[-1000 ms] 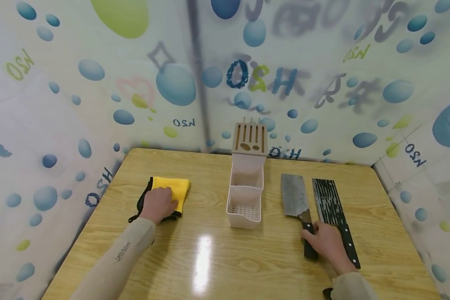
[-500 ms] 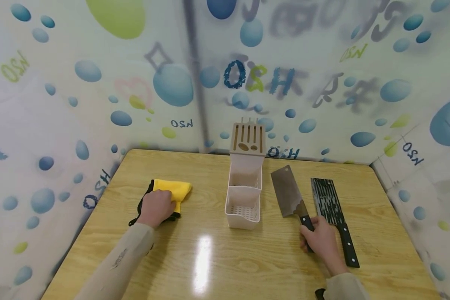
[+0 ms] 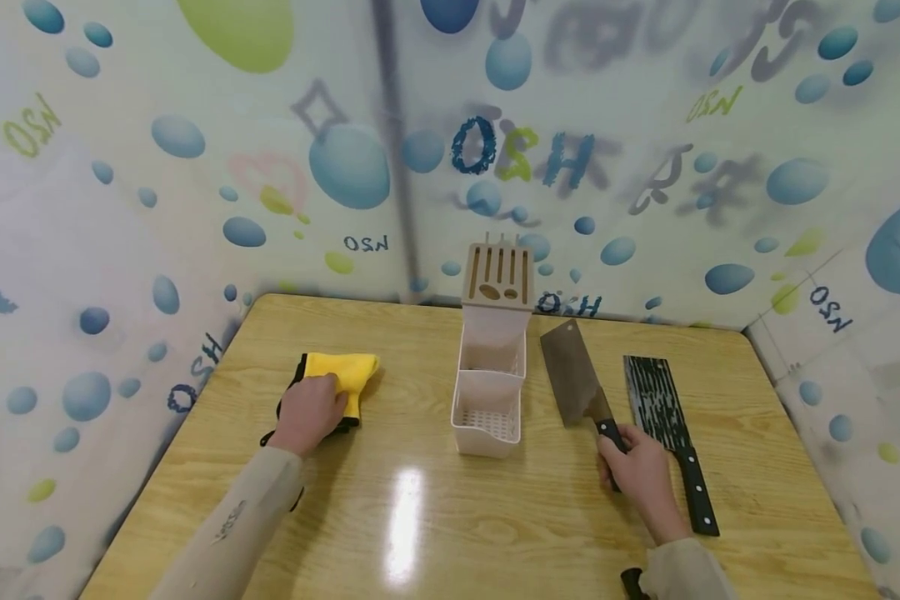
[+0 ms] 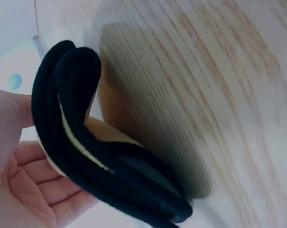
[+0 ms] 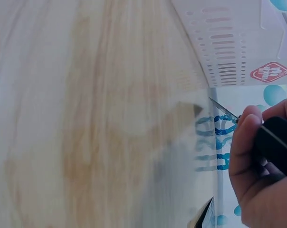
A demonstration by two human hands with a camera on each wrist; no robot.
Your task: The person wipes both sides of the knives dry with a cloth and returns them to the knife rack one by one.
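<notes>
Where it lay flat on the table (image 3: 420, 333) a second ago, the cleaver (image 3: 570, 375) now slants left toward the rack (image 3: 487, 444), seemingly lifted, which marks the pick-up as under way; its edge-on wrist view leaves clearance uncertain. Reaching forward, a person's right hand (image 3: 642, 467) grips the handle, thumb on the rack side, beside the second knife (image 3: 658, 404). Well apart, the left hand (image 3: 311, 412) pinches the folded cloth (image 3: 356, 371).

Small booth (image 3: 450, 75) (bubble-printed walls (image 3: 615, 100), table (image 3: 487, 521))
</notes>
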